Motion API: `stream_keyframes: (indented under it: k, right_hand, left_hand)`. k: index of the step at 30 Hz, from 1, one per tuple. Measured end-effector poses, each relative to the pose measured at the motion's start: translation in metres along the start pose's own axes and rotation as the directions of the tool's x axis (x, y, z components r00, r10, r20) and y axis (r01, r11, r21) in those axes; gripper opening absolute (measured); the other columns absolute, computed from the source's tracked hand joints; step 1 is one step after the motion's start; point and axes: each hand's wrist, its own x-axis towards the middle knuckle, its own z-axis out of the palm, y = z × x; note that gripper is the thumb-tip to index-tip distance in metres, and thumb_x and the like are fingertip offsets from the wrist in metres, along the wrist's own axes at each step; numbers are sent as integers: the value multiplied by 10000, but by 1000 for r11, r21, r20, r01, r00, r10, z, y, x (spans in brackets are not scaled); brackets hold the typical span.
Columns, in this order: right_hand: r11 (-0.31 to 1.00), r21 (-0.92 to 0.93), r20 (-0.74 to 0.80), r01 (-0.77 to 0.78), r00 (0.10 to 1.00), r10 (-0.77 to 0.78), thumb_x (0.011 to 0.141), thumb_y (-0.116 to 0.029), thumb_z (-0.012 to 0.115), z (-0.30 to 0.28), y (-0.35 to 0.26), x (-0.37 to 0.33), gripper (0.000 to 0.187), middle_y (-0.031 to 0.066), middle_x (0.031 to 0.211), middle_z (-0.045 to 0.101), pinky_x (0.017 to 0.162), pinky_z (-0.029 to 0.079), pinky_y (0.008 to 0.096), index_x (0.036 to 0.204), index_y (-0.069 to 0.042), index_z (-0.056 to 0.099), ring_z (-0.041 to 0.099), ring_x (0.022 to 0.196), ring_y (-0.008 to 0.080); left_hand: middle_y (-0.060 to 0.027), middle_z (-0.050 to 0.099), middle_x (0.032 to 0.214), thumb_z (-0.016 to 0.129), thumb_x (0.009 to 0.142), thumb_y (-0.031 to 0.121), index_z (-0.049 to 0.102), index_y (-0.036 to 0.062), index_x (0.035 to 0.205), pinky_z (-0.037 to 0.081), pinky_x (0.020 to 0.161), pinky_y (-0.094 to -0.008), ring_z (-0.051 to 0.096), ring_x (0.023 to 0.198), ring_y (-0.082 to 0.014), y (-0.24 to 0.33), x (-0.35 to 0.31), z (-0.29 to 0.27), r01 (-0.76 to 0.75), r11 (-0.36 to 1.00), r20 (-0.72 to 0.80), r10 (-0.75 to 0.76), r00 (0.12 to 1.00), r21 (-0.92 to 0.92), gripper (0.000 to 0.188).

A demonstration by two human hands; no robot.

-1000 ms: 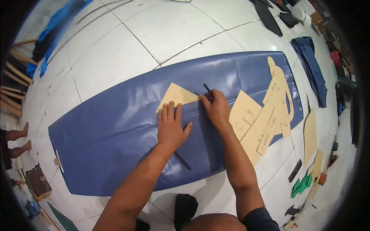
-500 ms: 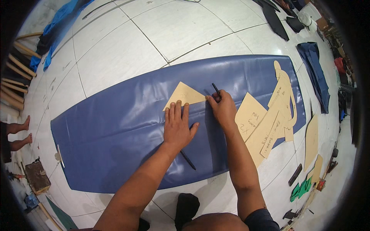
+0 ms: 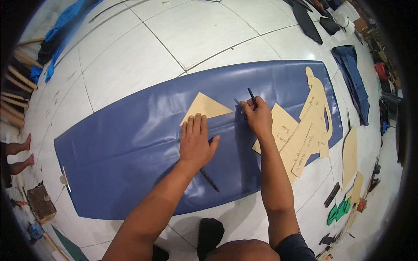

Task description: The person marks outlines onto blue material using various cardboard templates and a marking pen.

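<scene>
A large sheet of shiny blue material (image 3: 130, 148) lies spread on the tiled floor. On it rests a triangular tan card template (image 3: 207, 105). My left hand (image 3: 196, 141) lies flat, its fingertips pressing the template's lower left edge. My right hand (image 3: 260, 116) is closed around a dark pen (image 3: 251, 95), a little right of the template's right corner and apart from it. A thin black stick-like thing (image 3: 210, 180) lies on the sheet near my left forearm, partly hidden by it.
More tan card templates with handwriting (image 3: 305, 135) overlap at the sheet's right end. Folded dark blue material (image 3: 352, 82) lies beyond them. A green cloth (image 3: 339, 212) and a dark block (image 3: 332, 194) lie at lower right. Another person's feet (image 3: 26, 154) show at far left.
My right hand has moved slightly right and up with the pen, away from the triangular template's right corner. My left hand still presses the template.
</scene>
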Motion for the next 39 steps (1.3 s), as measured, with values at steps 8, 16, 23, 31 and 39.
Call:
stream_keyframes:
  k: [8, 16, 23, 31, 39]
  right_hand:
    - [996, 40, -57, -74, 995, 77, 922, -364, 716, -21, 10, -4, 316, 100, 813, 703, 732, 522, 407, 959, -51, 688, 690, 772, 297]
    - [998, 45, -37, -48, 998, 50, 906, -325, 732, -7, 7, -7, 285, 122, 843, 707, 736, 525, 429, 958, -48, 687, 694, 818, 321]
    - [999, 7, 59, -37, 998, 37, 891, -328, 744, -4, 1, -8, 298, 130, 873, 711, 744, 524, 434, 952, -43, 680, 692, 842, 327]
    - [999, -45, 148, -20, 989, 26, 843, -387, 785, -3, -7, -10, 376, 137, 894, 696, 749, 515, 454, 957, -47, 671, 677, 856, 352]
    - [991, -88, 107, 106, 990, -96, 829, -396, 805, 3, 2, -9, 400, 136, 917, 689, 736, 512, 446, 958, -44, 667, 671, 856, 342]
  left_hand:
    - [-252, 405, 1512, 663, 913, 394, 426, -68, 1454, 263, 1197, -563, 351, 1424, -444, 6, -7, 6, -8, 1000, -10, 8, 1000, 21, 750]
    - [-260, 403, 1505, 679, 905, 367, 409, -78, 1459, 260, 1200, -559, 346, 1423, -444, 12, -6, 6, -14, 1000, 5, 14, 1000, 17, 761]
    - [-257, 396, 1505, 673, 907, 371, 398, -81, 1463, 248, 1208, -552, 331, 1435, -437, 13, -7, 7, -10, 1000, 13, 10, 1000, 13, 768]
    - [-256, 376, 1525, 675, 909, 370, 394, -71, 1471, 240, 1214, -553, 334, 1436, -441, 14, -8, 8, -10, 1000, 11, 10, 1000, 26, 768]
    - [-259, 333, 1567, 663, 922, 409, 349, -69, 1508, 195, 1241, -540, 272, 1489, -436, 16, -10, 15, 24, 1000, 33, -24, 999, 10, 819]
